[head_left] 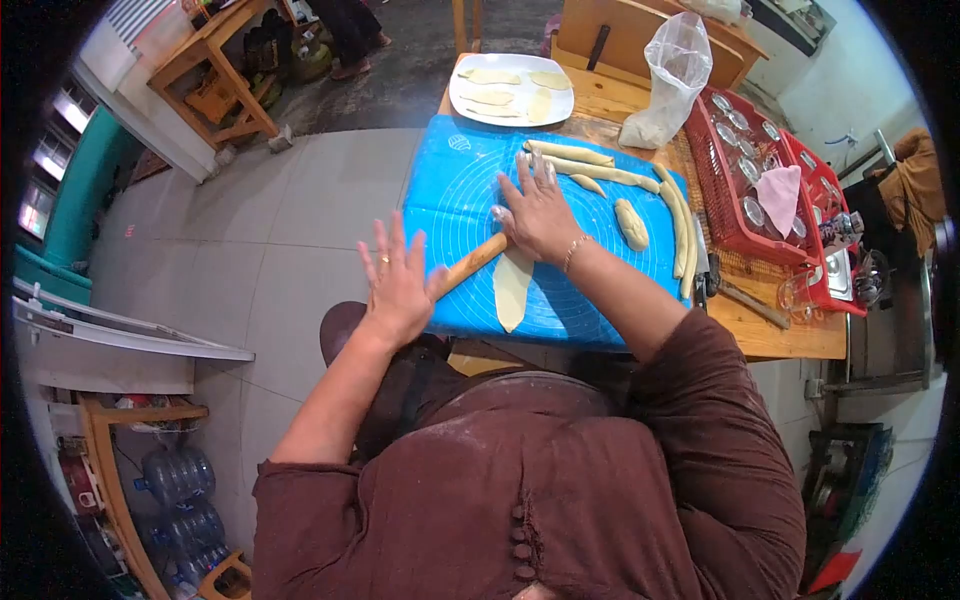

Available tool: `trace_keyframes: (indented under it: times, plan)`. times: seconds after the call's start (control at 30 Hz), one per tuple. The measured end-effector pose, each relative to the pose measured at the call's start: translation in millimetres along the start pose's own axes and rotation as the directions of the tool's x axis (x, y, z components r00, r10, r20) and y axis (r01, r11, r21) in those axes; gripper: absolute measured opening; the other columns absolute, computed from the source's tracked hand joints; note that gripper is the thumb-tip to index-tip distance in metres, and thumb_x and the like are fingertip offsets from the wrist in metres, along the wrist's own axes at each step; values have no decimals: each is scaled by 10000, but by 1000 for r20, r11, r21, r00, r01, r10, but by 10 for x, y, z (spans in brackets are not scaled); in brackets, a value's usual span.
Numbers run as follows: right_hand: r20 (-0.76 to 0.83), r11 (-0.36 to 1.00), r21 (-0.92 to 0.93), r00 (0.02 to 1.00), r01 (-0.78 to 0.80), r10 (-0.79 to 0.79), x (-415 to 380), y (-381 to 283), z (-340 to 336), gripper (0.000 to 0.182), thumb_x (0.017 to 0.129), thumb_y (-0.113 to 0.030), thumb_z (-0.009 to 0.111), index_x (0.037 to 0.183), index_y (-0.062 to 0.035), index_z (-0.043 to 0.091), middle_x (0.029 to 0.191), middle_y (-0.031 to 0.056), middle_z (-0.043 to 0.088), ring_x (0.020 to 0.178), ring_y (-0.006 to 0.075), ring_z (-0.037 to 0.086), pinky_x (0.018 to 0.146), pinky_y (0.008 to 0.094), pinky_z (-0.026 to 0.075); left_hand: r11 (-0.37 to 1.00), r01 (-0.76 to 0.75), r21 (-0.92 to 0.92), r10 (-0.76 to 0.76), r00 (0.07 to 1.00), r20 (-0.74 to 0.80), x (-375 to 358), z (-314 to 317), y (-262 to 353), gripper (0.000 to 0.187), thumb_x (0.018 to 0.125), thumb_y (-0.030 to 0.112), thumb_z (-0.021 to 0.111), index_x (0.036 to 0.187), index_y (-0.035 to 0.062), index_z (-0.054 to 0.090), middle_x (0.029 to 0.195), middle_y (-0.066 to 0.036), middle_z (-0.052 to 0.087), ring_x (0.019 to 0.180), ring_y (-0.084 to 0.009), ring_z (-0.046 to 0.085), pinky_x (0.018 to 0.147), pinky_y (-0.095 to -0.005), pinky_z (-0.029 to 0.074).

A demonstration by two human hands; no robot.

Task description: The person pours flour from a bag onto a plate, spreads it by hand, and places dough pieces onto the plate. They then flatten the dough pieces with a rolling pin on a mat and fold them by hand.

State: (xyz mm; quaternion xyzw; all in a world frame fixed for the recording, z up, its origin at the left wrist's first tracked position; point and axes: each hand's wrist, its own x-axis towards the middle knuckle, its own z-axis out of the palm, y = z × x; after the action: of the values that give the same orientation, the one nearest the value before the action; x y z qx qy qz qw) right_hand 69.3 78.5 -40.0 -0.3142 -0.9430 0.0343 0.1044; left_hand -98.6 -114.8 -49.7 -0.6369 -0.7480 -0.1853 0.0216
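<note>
A wooden rolling pin (475, 262) is laid across a flattened dough strip (511, 288) on a blue silicone mat (455, 190), which covers the near end of the wooden tabletop (790, 338). The right hand (538, 212) is held flat, fingers spread, pressed on the pin's far end. The left hand (398, 283) is likewise open, its palm resting on the pin's near end at the mat's edge. Several rolled dough ropes (600, 172) are laid on the mat beyond the right hand. A white plate (511, 108) carrying flattened pieces is set further back. A red crate (722, 195) of glasses is placed beside the mat.
</note>
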Motion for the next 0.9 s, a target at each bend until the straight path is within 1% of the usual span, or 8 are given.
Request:
trace_keyframes:
  times: [0.1, 0.17, 0.2, 0.3, 0.5, 0.57, 0.67, 0.9]
  plan:
    - [-23, 991, 119, 998, 68, -65, -282, -79, -217, 529, 928, -421, 518, 1330, -77, 515, 1503, 264, 260, 1424, 454, 148, 1158, 529, 161, 988, -149, -46, 155, 979, 136, -129, -290, 260, 373, 860, 246, 654, 1100, -29, 578, 1520, -256, 201, 1431, -461, 85, 1072, -714, 79]
    - [125, 984, 64, 977, 168, -175, -442, -162, -453, 439, 871, -311, 618, 1246, -88, 576, 1461, 261, 324, 1416, 451, 178, 1158, 532, 173, 989, -140, -53, 145, 983, 109, -165, -210, 245, 312, 826, 198, 681, 1040, -11, 589, 1514, -238, 230, 1431, -448, 112, 1080, -701, 87]
    - [32, 976, 100, 980, 194, -198, -515, -163, -387, 376, 789, -173, 678, 1150, -89, 619, 1382, 237, 422, 1394, 443, 246, 1146, 546, 209, 988, -142, -56, 145, 987, 73, -139, -180, 256, 258, 793, 149, 708, 979, 6, 599, 1508, -220, 259, 1431, -435, 138, 1089, -688, 95]
    - [-219, 954, -19, 930, 298, -294, -520, -20, -193, 213, 772, -154, 638, 962, -58, 617, 1149, 227, 562, 1244, 427, 453, 1057, 521, 361, 980, -198, 26, 199, 979, -41, 11, -264, 363, 249, 776, 124, 711, 966, 16, 593, 1484, -195, 311, 1423, -426, 175, 1091, -684, 105]
    - [-205, 940, 266, 966, 212, -159, -604, -71, -723, 104, 717, -48, 620, 801, -78, 567, 808, 112, 572, 868, 326, 573, 765, 445, 459, 945, -314, 96, 323, 941, -99, 224, -670, 449, 233, 811, 140, 678, 967, 17, 556, 1444, -190, 362, 1414, -408, 202, 1084, -693, 108]
    - [-191, 947, 249, 968, 205, -160, -695, -40, -710, 131, 716, -46, 623, 834, -88, 584, 833, 116, 576, 877, 318, 578, 755, 436, 466, 944, -321, 79, 327, 942, -75, 227, -541, 352, 241, 813, 144, 676, 978, 18, 552, 1434, -191, 377, 1409, -409, 218, 1087, -690, 107]
    - [-69, 976, 186, 992, 118, -107, -881, 51, -409, 418, 705, -15, 646, 1111, -113, 632, 952, 104, 567, 949, 307, 556, 804, 414, 464, 937, -347, 47, 348, 937, -12, 108, -251, 325, 251, 818, 150, 672, 991, 22, 544, 1410, -198, 409, 1396, -412, 255, 1090, -686, 103]
    - [-149, 964, 213, 980, 161, -131, -1392, -41, -519, 441, 715, 0, 641, 1141, -116, 624, 1081, 130, 574, 1014, 335, 551, 844, 439, 466, 922, -373, -108, 381, 922, 67, -269, -311, 593, 307, 794, 119, 696, 1014, 27, 502, 1426, -227, 390, 1384, -458, 268, 1089, -693, 87]
